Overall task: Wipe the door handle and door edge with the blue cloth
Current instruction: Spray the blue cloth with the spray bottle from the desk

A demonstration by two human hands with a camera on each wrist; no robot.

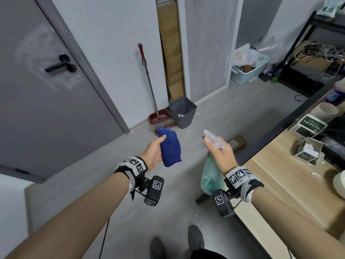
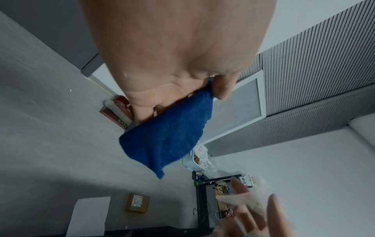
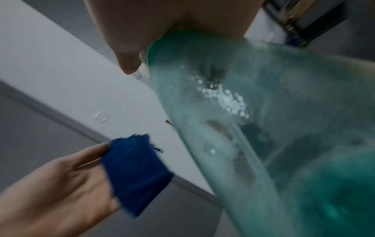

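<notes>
My left hand (image 1: 155, 149) holds a folded blue cloth (image 1: 170, 147), thumb over its top, at mid-height in front of me. The cloth (image 2: 168, 136) hangs from the fingers in the left wrist view and shows again as the blue cloth (image 3: 136, 173) in the right wrist view. My right hand (image 1: 220, 150) grips a spray bottle (image 1: 211, 177) with green liquid and a clear nozzle pointing toward the cloth. The grey door (image 1: 46, 101) stands at the left with its black handle (image 1: 59, 66), well away from both hands.
A red broom (image 1: 149, 86) and dustpan lean by the wall beside a grey bin (image 1: 182, 112). A wooden desk (image 1: 280, 180) with small boxes lies at the right. A light-blue crate (image 1: 248, 70) and black shelf stand at the back right.
</notes>
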